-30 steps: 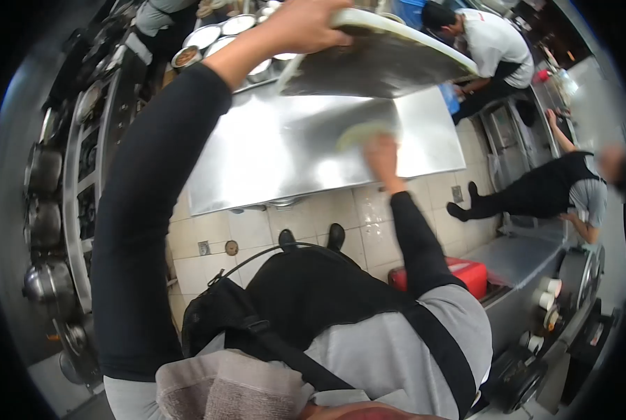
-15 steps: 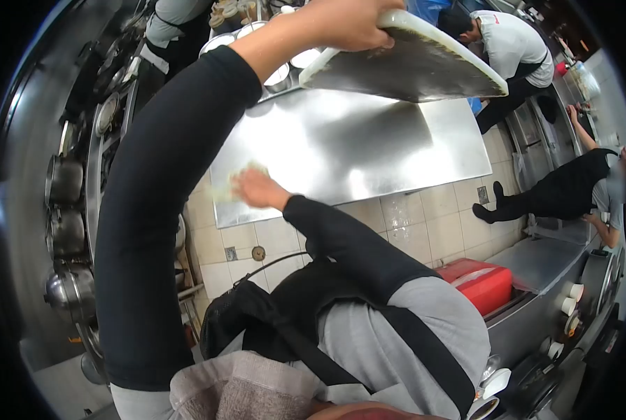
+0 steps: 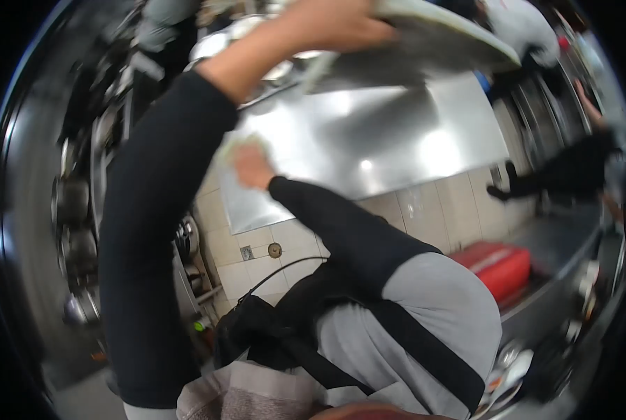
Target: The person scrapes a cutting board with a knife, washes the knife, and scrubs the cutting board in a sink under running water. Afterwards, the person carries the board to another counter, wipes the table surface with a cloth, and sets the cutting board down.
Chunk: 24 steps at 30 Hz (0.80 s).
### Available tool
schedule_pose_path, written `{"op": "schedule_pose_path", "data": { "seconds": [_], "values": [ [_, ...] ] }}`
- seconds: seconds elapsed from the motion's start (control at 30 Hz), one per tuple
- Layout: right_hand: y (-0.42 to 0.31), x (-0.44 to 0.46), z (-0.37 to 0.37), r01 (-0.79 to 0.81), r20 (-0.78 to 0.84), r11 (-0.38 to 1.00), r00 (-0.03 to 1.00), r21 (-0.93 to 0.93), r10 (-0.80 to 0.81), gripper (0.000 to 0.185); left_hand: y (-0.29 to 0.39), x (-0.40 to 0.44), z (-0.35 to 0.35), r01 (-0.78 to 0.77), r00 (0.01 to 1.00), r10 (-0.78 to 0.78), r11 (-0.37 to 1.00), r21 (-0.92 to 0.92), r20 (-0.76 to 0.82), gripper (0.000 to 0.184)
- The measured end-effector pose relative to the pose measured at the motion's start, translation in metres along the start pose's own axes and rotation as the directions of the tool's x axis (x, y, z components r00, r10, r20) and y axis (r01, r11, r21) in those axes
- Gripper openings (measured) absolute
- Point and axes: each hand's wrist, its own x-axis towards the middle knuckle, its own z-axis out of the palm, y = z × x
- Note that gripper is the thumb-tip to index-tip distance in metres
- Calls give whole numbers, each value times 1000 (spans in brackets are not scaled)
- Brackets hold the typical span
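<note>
My left hand (image 3: 351, 26) is raised at the top, closed on the near edge of a thick cutting board (image 3: 432, 52). The board is tilted up off the steel table, its dark, stained underside facing me and its edge pale. Lower down, my right hand (image 3: 252, 168) is over the left end of the steel table (image 3: 341, 140). A pale yellowish cloth (image 3: 257, 142) shows at its fingers, pressed toward the tabletop. Both hands are blurred by motion, so the exact finger positions are soft.
White containers (image 3: 211, 45) stand beyond the table's far left edge. Pots (image 3: 73, 199) line the left side. A red box (image 3: 498, 269) sits at the right. One co-worker (image 3: 523, 28) bends at the upper right; another person (image 3: 572, 164) stands farther right.
My right hand with the cloth has moved up and away from me along the table's left end. The cutting board is slightly higher in view, and the whole view has shifted a little.
</note>
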Motion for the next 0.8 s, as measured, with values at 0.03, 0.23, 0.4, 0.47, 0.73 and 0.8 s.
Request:
{"op": "schedule_pose_path", "data": {
  "seconds": [0.03, 0.23, 0.4, 0.47, 0.73, 0.8],
  "values": [
    [-34, -28, -24, 156, 124, 986, 979, 66, -163, 31, -7, -4, 8, 2, 997, 3, 998, 65, -71, 56],
    [23, -215, -126, 197, -100, 977, 977, 81, -189, 40, -37, -46, 6, 213, 976, -203, 965, -152, 76, 51],
    [236, -285, -327, -530, -371, 619, 848, -579, 379, 21, -67, -105, 10, 401, 914, -382, 808, -432, 135, 56],
    [344, -306, -378, -574, -569, 409, 809, -709, 149, 20, -66, -136, 15, 480, 859, -498, 705, -521, 118, 51],
    [277, -74, -424, -74, -292, 463, 685, 883, 668, 37, -72, -164, 9, 496, 850, -519, 735, -462, 87, 48],
    [155, -17, -387, -193, -625, 827, 571, 528, 532, 60, -78, -167, 7, 550, 825, -533, 680, -484, 189, 56]
  ]
}}
